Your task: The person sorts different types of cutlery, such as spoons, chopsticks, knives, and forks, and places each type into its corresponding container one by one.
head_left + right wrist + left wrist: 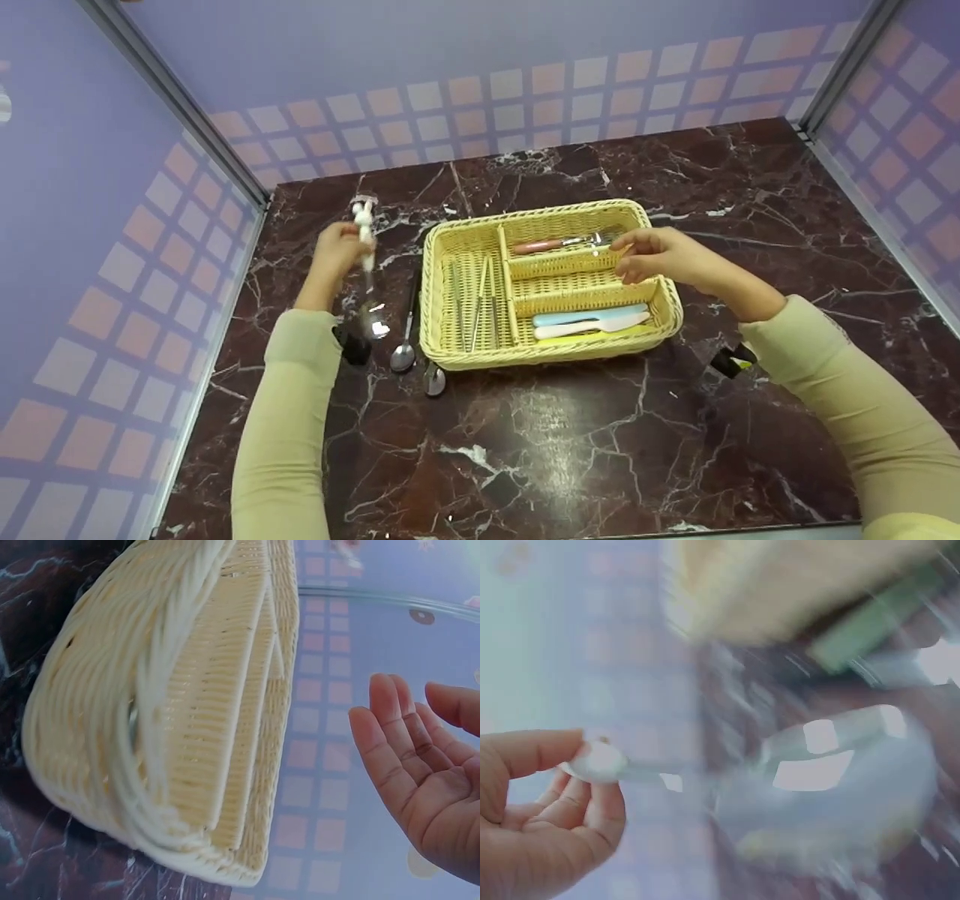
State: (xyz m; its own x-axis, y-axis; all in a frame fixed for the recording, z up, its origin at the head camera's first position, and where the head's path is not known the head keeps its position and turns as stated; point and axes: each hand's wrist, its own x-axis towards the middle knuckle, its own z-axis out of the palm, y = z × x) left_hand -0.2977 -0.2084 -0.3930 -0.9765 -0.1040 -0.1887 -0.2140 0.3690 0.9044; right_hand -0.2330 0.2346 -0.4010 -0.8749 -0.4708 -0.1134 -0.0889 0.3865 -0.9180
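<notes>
My left hand pinches the white handle of a spoon over the left side of the table. The spoon's shiny metal bowl hangs toward me and is blurred in the left wrist view. Over the right end of a divided wicker basket, my right hand has loosely bent fingers and holds nothing. Inside the basket, a fork with a pink handle lies in the back right section. Knives with blue and white handles lie in the front right section, with something yellow beneath.
Thin metal utensils, apparently chopsticks, lie in the basket's left section. Left of the basket is a black-handled spoon; another spoon lies by its front left corner. Patterned panels enclose the dark marbled table.
</notes>
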